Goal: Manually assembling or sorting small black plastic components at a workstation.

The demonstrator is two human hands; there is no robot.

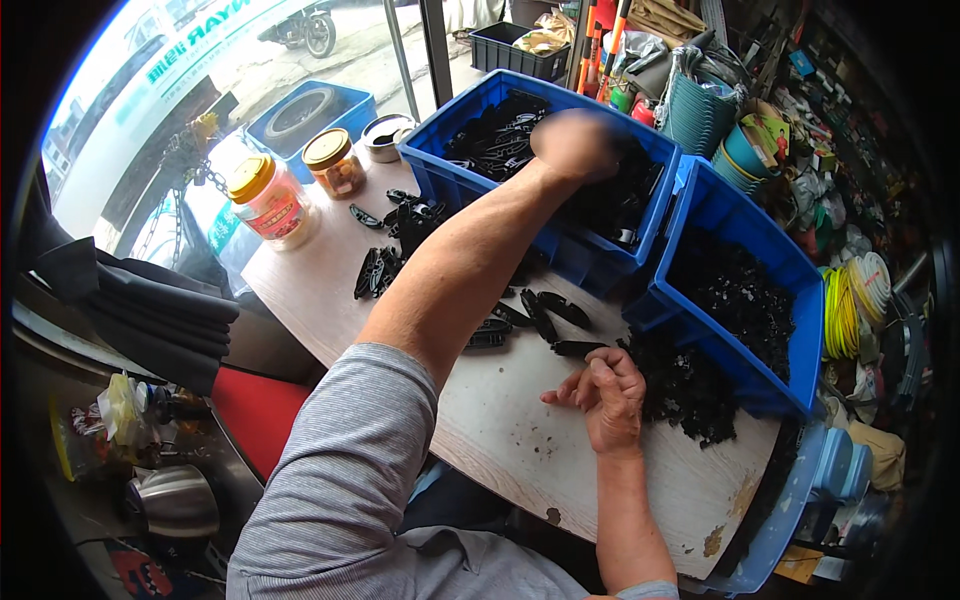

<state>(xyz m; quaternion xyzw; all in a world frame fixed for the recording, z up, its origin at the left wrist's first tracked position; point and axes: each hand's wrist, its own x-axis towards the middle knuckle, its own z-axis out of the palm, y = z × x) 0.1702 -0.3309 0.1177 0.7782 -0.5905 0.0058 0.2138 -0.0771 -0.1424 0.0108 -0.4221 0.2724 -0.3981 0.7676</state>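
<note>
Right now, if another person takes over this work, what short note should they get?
Left hand: blurred, reaching over the rear blue bin of black clips; its grip cannot be told.
Right hand: fingers curled on the table, at the pile of small black pieces.
Done: many clips are in the rear bin.
Left: loose black clips on the table, more pieces in the right blue bin.

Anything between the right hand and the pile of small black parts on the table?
Nothing visible. The right hand rests on the table with its fingers at the edge of the pile of small black parts. The left hand, blurred, is over the far blue bin, clear of that path.
</note>
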